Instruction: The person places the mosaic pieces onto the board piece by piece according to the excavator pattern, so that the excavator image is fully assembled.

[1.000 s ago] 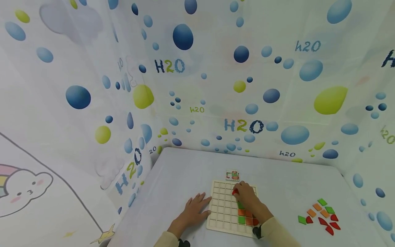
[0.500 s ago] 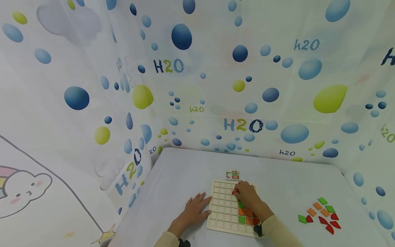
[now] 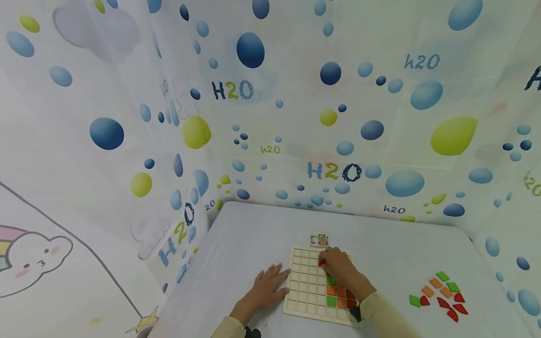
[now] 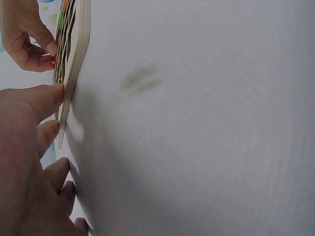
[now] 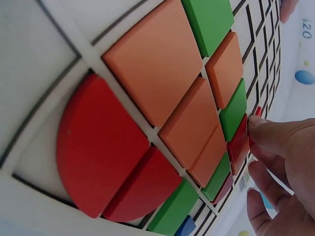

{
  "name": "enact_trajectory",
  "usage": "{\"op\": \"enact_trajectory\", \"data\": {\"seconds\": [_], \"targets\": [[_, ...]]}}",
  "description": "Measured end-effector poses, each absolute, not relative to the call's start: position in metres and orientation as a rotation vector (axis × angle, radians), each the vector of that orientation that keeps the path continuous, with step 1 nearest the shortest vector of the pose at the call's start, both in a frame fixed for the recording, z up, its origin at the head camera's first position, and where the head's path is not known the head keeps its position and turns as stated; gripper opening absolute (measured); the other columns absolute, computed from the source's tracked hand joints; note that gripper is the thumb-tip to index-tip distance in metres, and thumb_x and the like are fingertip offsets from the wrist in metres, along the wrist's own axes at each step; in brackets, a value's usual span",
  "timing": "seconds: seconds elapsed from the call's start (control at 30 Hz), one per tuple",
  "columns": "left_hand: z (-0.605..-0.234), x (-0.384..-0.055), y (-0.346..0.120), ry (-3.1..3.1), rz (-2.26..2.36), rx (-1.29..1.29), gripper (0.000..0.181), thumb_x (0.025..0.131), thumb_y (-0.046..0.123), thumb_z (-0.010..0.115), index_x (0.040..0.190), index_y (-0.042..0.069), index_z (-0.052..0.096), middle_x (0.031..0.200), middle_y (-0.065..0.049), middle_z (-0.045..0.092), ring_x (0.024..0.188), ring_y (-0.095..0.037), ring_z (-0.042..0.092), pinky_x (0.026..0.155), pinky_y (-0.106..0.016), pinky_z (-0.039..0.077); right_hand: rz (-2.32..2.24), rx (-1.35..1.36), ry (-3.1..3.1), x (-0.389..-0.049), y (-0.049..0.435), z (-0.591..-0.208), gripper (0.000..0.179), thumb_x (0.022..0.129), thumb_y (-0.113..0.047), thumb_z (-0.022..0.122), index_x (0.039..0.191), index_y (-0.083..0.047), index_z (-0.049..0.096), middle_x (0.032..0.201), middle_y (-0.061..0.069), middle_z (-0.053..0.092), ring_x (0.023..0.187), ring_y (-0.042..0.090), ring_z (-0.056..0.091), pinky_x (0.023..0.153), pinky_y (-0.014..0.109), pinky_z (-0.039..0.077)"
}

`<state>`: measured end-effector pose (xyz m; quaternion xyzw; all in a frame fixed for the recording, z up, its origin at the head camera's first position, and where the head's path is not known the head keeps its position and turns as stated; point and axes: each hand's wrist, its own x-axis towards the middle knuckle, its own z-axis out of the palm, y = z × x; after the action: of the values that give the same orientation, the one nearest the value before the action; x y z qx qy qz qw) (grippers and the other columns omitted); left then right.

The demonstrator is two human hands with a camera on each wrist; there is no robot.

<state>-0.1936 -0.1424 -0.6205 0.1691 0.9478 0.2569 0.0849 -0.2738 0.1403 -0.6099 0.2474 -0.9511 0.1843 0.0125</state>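
Observation:
A wooden grid board (image 3: 306,281) lies on the white table. My left hand (image 3: 268,285) rests on the table with fingers spread, its thumb and a finger touching the board's left edge. Over the far part of the grid, my right hand (image 3: 338,267) pinches a small red tile (image 3: 321,263) between thumb and fingers. That red tile (image 5: 258,112) stands tilted, edge-on, in the right wrist view, close beside placed tiles. Orange tiles (image 5: 155,64), green tiles (image 5: 209,24) and red quarter-round tiles (image 5: 101,147) fill cells on the board's right side. My right hand partly hides them in the head view.
A small patterned card (image 3: 319,239) lies just beyond the board's far edge. Right of the board is a loose group of green (image 3: 415,301), orange (image 3: 436,283) and red tiles (image 3: 452,314). A printed curtain (image 3: 287,117) rises behind the table.
The red tile in my right fingers has turned slightly and shows less of its face. My left hand keeps its place at the board's edge.

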Motion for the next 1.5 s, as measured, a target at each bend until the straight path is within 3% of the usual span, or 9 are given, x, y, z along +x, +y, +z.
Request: {"op": "enact_trajectory", "data": {"seconds": [0.4, 0.67, 0.77, 1.0, 1.2, 1.37, 1.5], "targets": [[-0.637, -0.201, -0.144, 2.857, 0.760, 0.530, 0.059, 0.105, 0.046, 0.060, 0.160, 0.028, 0.047, 0.170, -0.013, 0.038, 0.157, -0.041, 0.031, 0.124, -0.070, 0.020, 0.550, 0.762, -2.940, -0.274, 0.145, -0.611, 0.014, 0.094, -0.011, 0.080, 0.104, -0.016, 0.073, 0.097, 0.000, 0.065, 0.092, 0.025, 0.060, 0.077, 0.048, 0.055], [-0.635, -0.200, -0.142, 2.864, 0.786, 0.562, 0.059, 0.105, 0.048, 0.059, 0.160, 0.027, 0.048, 0.168, -0.015, 0.040, 0.156, -0.043, 0.033, 0.122, -0.072, 0.021, 0.564, 0.729, -2.932, -0.264, 0.150, -0.600, 0.020, 0.097, -0.011, 0.077, 0.117, -0.010, 0.073, 0.109, 0.007, 0.067, 0.097, 0.028, 0.062, 0.078, 0.049, 0.056], [-0.631, -0.200, -0.141, 2.856, 0.749, 0.540, 0.059, 0.105, 0.047, 0.061, 0.159, 0.027, 0.049, 0.168, -0.014, 0.040, 0.156, -0.042, 0.033, 0.123, -0.070, 0.022, 0.745, 0.629, -2.958, -0.257, 0.159, -0.594, 0.023, 0.098, -0.009, 0.074, 0.121, -0.009, 0.072, 0.114, 0.008, 0.067, 0.102, 0.029, 0.062, 0.084, 0.055, 0.055], [-0.623, -0.197, -0.142, 2.821, 0.739, 0.523, 0.059, 0.105, 0.044, 0.063, 0.159, 0.024, 0.049, 0.169, -0.013, 0.039, 0.156, -0.041, 0.033, 0.124, -0.069, 0.022, 0.895, 0.325, -2.996, -0.244, 0.204, -0.600, 0.032, 0.098, -0.017, 0.076, 0.128, -0.008, 0.069, 0.117, 0.010, 0.067, 0.105, 0.027, 0.066, 0.090, 0.052, 0.058], [-0.622, -0.196, -0.142, 2.831, 0.721, 0.510, 0.059, 0.105, 0.043, 0.063, 0.159, 0.024, 0.049, 0.168, -0.013, 0.039, 0.157, -0.041, 0.033, 0.124, -0.069, 0.023, 0.887, 0.074, -2.965, -0.228, 0.266, -0.601, 0.036, 0.099, -0.015, 0.071, 0.130, 0.002, 0.065, 0.119, 0.024, 0.065, 0.107, 0.040, 0.065, 0.087, 0.058, 0.057], [-0.619, -0.196, -0.142, 2.833, 0.715, 0.522, 0.059, 0.105, 0.042, 0.063, 0.159, 0.022, 0.049, 0.168, -0.015, 0.040, 0.156, -0.042, 0.033, 0.123, -0.070, 0.023, 0.814, -0.261, -2.978, -0.214, 0.321, -0.601, 0.044, 0.098, -0.015, 0.067, 0.131, 0.012, 0.056, 0.124, 0.042, 0.054, 0.111, 0.058, 0.057, 0.084, 0.068, 0.051], [-0.617, -0.195, -0.141, 2.830, 0.713, 0.518, 0.059, 0.105, 0.041, 0.063, 0.159, 0.021, 0.049, 0.168, -0.015, 0.040, 0.156, -0.042, 0.033, 0.124, -0.070, 0.023, 0.800, -0.561, -2.975, -0.205, 0.348, -0.603, 0.048, 0.096, -0.015, 0.067, 0.130, 0.014, 0.051, 0.125, 0.045, 0.049, 0.114, 0.063, 0.050, 0.085, 0.075, 0.046]]}}
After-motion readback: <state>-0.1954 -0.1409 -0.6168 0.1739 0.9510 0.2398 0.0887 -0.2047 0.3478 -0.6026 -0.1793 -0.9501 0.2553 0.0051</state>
